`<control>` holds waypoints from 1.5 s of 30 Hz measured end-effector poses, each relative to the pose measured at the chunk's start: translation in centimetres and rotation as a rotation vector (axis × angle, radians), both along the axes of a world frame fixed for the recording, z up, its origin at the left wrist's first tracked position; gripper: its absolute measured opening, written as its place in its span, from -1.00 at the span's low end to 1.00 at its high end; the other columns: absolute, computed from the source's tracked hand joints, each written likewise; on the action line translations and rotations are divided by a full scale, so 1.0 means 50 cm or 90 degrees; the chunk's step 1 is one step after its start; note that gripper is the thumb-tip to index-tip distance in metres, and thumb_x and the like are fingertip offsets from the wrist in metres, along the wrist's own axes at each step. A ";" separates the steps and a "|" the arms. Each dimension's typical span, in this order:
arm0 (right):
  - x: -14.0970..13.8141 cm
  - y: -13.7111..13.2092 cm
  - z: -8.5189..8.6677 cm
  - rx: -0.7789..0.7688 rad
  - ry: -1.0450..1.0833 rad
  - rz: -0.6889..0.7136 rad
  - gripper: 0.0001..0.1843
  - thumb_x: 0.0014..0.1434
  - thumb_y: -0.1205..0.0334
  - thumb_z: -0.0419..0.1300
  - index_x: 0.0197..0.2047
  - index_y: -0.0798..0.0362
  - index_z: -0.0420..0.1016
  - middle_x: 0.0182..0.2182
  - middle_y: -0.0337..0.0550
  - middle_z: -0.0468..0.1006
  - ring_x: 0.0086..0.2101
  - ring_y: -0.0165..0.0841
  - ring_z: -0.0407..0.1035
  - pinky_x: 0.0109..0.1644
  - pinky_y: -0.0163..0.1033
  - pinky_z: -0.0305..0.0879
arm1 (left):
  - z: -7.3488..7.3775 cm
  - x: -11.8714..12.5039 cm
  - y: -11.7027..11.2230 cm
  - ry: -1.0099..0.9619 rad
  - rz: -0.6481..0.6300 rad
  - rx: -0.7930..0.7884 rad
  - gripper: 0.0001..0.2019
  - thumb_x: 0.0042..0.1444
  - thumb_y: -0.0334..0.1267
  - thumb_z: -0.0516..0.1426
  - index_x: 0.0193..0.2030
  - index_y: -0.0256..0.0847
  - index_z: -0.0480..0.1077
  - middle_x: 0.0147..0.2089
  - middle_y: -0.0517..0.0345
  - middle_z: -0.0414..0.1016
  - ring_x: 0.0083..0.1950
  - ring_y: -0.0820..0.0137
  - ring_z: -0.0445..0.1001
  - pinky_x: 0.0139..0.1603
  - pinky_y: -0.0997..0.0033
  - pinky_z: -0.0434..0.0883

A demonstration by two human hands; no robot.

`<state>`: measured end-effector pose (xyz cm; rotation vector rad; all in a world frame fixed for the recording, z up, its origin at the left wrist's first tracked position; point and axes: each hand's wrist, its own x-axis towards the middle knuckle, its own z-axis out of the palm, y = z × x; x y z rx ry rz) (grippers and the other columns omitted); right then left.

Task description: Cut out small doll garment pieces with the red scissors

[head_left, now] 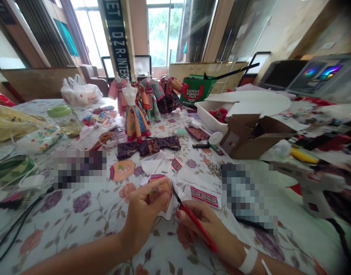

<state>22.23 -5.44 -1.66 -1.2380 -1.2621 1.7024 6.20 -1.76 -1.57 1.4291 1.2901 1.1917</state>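
My left hand (pixel 145 210) is closed on a small piece of printed fabric (pixel 164 194), orange with a white margin and a pink patterned strip. In my right hand (pixel 205 225) is a pair of scissors (pixel 196 227) with red handles and dark blades. The blades meet the right edge of the fabric; whether they are spread or together I cannot tell. Just beyond my hands lie white fabric scraps with a patterned band (pixel 204 196). An orange cut fabric piece (pixel 122 170) rests to the left, and dark patterned fabric strips (pixel 149 147) lie farther back.
Small dress forms in costumes (pixel 135 110) stand at the back. A cardboard box (pixel 249 137) and a white tray (pixel 211 114) sit to the right, near a glue gun (pixel 315 187). At left are a lidded jar (pixel 65 120) and a black cord (pixel 17 225).
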 end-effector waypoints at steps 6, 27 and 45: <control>-0.001 0.003 0.004 0.003 -0.011 0.005 -0.58 0.07 -0.10 0.23 -0.51 0.07 0.25 -0.69 -0.27 0.40 -0.65 -0.44 0.26 -0.55 -0.37 0.10 | 0.004 0.000 -0.001 0.026 0.003 0.039 -0.75 -0.08 -0.35 0.24 -0.20 -0.16 0.60 -0.60 0.28 0.30 -0.55 0.52 0.17 -0.54 0.58 0.25; -0.001 0.002 -0.003 -0.006 0.003 -0.010 -0.59 0.09 -0.04 0.23 -0.54 0.08 0.24 -0.70 -0.25 0.41 -0.65 -0.45 0.27 -0.56 -0.39 0.09 | -0.008 -0.002 -0.001 0.036 -0.015 0.007 -0.70 -0.05 -0.31 0.23 -0.12 -0.17 0.57 -0.51 0.27 0.43 -0.53 0.53 0.22 -0.48 0.58 0.27; 0.000 0.002 -0.004 -0.011 -0.013 -0.012 -0.62 0.09 0.01 0.24 -0.55 0.09 0.27 -0.68 -0.22 0.44 -0.64 -0.42 0.29 -0.55 -0.37 0.11 | -0.013 -0.005 0.001 0.058 -0.011 0.046 -0.67 -0.03 -0.31 0.18 -0.07 -0.17 0.55 -0.54 0.27 0.41 -0.54 0.53 0.21 -0.41 0.53 0.33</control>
